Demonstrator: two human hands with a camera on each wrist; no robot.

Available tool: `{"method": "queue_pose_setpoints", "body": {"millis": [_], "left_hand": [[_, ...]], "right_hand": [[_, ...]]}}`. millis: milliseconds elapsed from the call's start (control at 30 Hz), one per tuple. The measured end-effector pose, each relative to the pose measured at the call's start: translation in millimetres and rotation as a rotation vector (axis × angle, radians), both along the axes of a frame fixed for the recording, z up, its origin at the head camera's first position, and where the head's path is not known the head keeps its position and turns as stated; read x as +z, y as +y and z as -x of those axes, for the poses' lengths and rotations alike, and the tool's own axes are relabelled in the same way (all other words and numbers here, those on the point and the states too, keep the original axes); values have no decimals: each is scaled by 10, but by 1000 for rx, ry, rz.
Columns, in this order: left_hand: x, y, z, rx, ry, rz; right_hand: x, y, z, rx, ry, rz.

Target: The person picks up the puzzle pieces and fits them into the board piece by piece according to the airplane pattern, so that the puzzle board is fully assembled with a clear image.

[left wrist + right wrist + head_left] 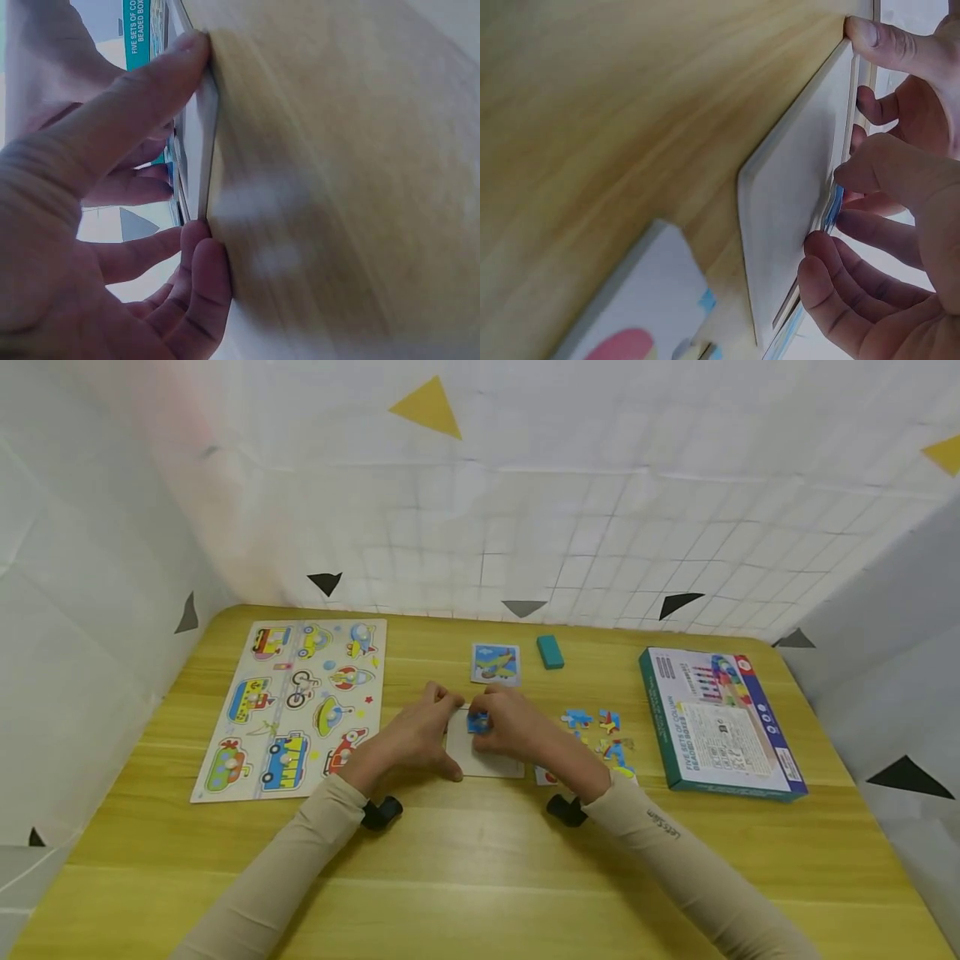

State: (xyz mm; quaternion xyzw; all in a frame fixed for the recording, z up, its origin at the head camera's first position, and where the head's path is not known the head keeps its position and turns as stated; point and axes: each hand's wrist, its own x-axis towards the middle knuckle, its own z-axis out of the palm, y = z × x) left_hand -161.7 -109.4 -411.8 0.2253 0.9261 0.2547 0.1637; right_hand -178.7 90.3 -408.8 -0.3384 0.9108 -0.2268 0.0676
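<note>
A small pale puzzle tray lies on the table in the middle of the head view. My left hand holds it along its left side, thumb at the near corner and fingers at the far one; the left wrist view shows the thumb against the tray edge. Over the tray's far left part, my right hand pinches a blue puzzle piece. The right fingers partly hide that piece. Several loose puzzle pieces lie right of the tray, some hidden by the right forearm.
Behind the tray lie a picture card with an airplane and a teal block. A vehicle peg board is at the left, a flat box at the right. White sheeting surrounds the wooden table.
</note>
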Motion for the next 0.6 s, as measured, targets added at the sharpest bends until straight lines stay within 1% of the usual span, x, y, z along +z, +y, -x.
{"method": "queue_pose_setpoints", "body": {"millis": [167,400,600], "left_hand": [[-10,4,5,-6,7,5],[-7,3,4,-9,6,11],[-13,-4,10,-13,3,3]], "right_hand": [[-29,-61,13,9,6,0],[-56,-142,28,-5,19,-12],[-57,-194,51,28,50,1]]}}
